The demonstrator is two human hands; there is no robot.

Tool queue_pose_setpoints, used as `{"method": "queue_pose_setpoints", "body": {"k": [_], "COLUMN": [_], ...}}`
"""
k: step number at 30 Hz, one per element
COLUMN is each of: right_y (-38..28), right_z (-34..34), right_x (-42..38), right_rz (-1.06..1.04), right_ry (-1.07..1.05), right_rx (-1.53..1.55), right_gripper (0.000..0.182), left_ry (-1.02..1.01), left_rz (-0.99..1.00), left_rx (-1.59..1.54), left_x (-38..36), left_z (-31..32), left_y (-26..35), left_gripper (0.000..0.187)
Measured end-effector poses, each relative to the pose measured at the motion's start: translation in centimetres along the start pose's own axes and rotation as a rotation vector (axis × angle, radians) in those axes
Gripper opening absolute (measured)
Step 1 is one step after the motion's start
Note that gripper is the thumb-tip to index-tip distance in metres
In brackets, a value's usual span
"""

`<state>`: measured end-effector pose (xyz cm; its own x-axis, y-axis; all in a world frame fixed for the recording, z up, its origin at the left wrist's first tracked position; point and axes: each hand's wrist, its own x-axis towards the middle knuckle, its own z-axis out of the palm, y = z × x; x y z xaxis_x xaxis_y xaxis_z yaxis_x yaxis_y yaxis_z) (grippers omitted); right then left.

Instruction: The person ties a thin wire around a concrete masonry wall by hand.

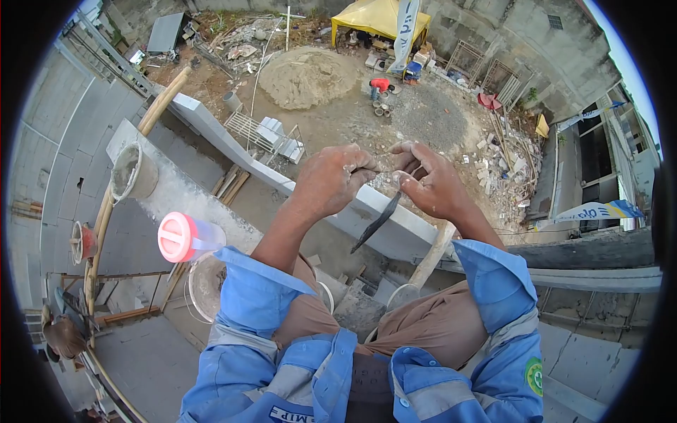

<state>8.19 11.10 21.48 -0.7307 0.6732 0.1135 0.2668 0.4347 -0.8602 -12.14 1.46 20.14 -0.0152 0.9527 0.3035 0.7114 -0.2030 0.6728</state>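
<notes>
Building site, outdoors, viewed from a height.
Evidence: sand heap (309, 76) at 12 o'clock; gravel spread (431, 120) at 1; rubble (504, 163) at 2; bare block wall (65, 194) and residue-coated bucket (145, 178) at 9.

Left hand (337, 178) beside right hand (431, 182), jug (185, 237) and bucket (143, 176) along plank (189, 196) at left, sand heap (307, 76) beyond wall (213, 132)

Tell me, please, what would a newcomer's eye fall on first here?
Probably the pink-lidded jug, bright at the left. Next, the left hand and right hand, raised close together in the middle, a dark strip seemingly hanging from the right one. Beyond, at the top, a yellow tent.
</notes>
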Motion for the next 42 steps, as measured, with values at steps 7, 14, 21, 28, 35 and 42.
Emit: {"method": "queue_pose_setpoints", "body": {"k": [7,14,21,28,35,42], "right_y": [0.7,0.8,0.6,1.0,0.8,1.0], "right_z": [0.1,1.2,1.2,1.1,1.2,0.6], "right_x": [-0.8,-0.8,-1.3,-2.0,-1.9,-2.6], "right_rz": [-0.493,-0.368,0.161,-0.392,-0.072,0.214], "right_ry": [0.068,0.072,-0.054,0.109,0.068,-0.017], "right_rx": [-0.66,-0.466,-0.082,-0.649,-0.41,-0.131], "right_gripper": [0.028,0.01,0.011,0.018,0.008,0.023], "left_ry": [-0.058,0.029,0.072,0.028,0.082,0.083], "left_rz": [0.016,0.071,0.143,0.114,0.15,0.157], "left_rx": [-0.087,0.169,0.192,0.172,0.263,0.255], "left_x": [0.1,-0.2,0.0,-0.3,0.0,-0.1], "left_z": [-0.6,0.4,1.5,0.7,1.3,2.0], "left_y": [-0.3,-0.5,-1.1,-0.9,-0.8,-0.8], "left_gripper": [0.007,0.009,0.011,0.011,0.012,0.012]}}
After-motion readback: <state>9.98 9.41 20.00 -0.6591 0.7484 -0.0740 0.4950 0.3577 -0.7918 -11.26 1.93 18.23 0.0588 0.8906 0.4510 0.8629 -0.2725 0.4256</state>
